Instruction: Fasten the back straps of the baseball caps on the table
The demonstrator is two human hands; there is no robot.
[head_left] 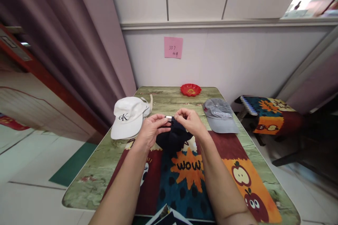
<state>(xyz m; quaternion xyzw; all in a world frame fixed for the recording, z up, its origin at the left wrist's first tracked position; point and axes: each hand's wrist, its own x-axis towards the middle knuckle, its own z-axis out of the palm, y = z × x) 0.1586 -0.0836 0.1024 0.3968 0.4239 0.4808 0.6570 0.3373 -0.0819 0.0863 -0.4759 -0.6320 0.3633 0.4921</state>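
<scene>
A dark navy or black cap [173,140] is held just above the patterned cloth at the middle of the table, its shape partly covered by my hands. My left hand [153,129] pinches its strap from the left, beside a small silvery buckle [168,117]. On the other side, my right hand [190,121] has thumb and fingers closed on the strap's dark fabric. A white cap [127,116] with a black "CK" mark sits left of my hands, its pale strap sticking up. To the right is a grey cap [219,114] with white lettering.
A red scalloped dish [190,90] stands at the table's far edge. The colourful cloth [239,154] lies over the wood-patterned table [84,182]. A pink note [173,47] is stuck on the wall behind. Right of the table stands a stool with a similar cover [274,112].
</scene>
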